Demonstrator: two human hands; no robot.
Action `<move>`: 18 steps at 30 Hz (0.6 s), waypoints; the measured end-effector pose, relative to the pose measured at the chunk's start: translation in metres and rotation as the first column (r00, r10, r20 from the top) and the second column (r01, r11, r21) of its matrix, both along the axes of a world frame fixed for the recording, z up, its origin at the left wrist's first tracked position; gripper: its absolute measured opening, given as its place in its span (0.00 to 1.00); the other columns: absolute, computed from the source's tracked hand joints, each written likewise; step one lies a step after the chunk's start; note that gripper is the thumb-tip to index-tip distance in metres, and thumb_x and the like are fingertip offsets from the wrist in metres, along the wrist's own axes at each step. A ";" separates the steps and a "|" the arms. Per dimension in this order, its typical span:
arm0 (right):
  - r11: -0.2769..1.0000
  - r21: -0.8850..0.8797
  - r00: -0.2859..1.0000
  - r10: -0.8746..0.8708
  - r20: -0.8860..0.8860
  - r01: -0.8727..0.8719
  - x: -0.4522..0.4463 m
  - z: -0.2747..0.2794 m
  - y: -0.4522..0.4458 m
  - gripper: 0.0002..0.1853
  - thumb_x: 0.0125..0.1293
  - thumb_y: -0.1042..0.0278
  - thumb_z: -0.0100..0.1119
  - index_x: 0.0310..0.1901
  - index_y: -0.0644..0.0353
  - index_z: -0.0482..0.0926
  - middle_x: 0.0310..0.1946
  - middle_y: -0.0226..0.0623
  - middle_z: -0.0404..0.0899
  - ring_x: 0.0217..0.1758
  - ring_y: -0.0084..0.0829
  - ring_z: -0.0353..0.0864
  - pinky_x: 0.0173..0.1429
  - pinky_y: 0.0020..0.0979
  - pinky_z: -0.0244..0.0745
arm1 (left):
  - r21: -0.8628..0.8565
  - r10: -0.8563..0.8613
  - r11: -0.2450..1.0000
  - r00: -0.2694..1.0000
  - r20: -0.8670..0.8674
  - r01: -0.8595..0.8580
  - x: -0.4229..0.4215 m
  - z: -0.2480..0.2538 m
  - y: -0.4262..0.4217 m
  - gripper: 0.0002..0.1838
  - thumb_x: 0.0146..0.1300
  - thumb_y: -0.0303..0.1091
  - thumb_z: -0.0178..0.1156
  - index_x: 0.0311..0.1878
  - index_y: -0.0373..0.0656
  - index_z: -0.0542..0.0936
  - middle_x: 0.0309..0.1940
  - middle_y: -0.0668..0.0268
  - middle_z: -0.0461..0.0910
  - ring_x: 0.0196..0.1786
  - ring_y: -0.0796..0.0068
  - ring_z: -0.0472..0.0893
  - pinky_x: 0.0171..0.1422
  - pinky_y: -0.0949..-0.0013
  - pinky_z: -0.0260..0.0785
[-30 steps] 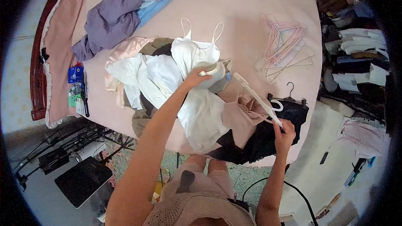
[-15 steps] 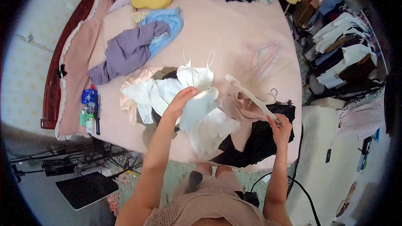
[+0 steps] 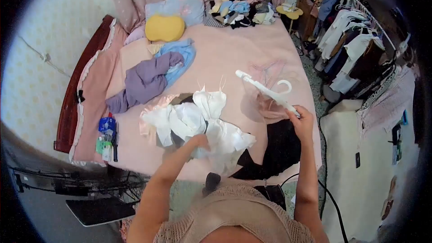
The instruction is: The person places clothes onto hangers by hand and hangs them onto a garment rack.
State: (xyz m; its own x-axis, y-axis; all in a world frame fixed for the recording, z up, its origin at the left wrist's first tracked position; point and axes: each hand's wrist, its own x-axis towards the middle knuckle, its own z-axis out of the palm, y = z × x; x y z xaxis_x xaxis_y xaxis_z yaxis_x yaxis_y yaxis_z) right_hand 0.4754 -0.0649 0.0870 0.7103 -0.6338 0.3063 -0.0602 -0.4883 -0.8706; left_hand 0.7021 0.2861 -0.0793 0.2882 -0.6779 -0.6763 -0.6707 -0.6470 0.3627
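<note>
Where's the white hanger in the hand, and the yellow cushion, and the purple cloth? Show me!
White hanger [image 3: 266,92]: head view, middle of its bar.
Yellow cushion [image 3: 164,28]: head view, middle of its top.
Purple cloth [image 3: 145,80]: head view, middle of the bundle.

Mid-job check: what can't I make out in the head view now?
All in the head view:
Left hand: fingers blurred, so any grip on the white cloth is unclear.
Pink hangers: too faint to count.
Black garment: right side hidden behind the right forearm.
Blue package: print too small to read.
</note>
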 end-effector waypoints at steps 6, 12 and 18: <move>0.996 0.069 0.998 0.049 -0.025 -0.047 0.002 0.005 0.003 0.06 0.55 0.70 0.64 0.33 0.62 0.82 0.21 0.37 0.76 0.23 0.28 0.73 0.29 0.28 0.66 | -0.345 0.200 0.902 0.960 -0.198 -0.259 -0.003 0.062 -0.006 0.15 0.50 0.43 0.68 0.25 0.40 0.79 0.23 0.69 0.75 0.27 0.79 0.72 0.36 0.73 0.65; 0.994 -0.083 0.995 0.071 -0.065 -0.076 0.006 0.030 -0.002 0.06 0.58 0.71 0.64 0.32 0.65 0.81 0.21 0.29 0.76 0.23 0.17 0.72 0.29 0.22 0.65 | -0.239 0.314 0.658 0.548 -0.775 -0.714 -0.004 0.102 -0.014 0.15 0.50 0.21 0.57 0.43 0.37 0.79 0.36 0.72 0.80 0.41 0.83 0.77 0.49 0.78 0.68; 0.994 -0.069 0.997 0.077 -0.026 -0.079 0.012 0.051 -0.006 0.08 0.55 0.67 0.65 0.33 0.63 0.82 0.21 0.37 0.76 0.23 0.25 0.72 0.30 0.27 0.65 | -0.276 0.159 0.632 0.470 -0.868 -0.724 -0.012 0.118 -0.019 0.18 0.53 0.27 0.54 0.49 0.36 0.78 0.42 0.66 0.80 0.48 0.77 0.77 0.59 0.73 0.64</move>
State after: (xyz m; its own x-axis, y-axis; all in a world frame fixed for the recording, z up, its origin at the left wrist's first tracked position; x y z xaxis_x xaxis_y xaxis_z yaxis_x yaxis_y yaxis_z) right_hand 0.4874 -0.0710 0.1378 0.7639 -0.5538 0.3312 -0.0392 -0.5522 -0.8328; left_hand 0.6903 0.2675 0.0386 0.2851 -0.8955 -0.3417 0.3364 -0.2403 0.9105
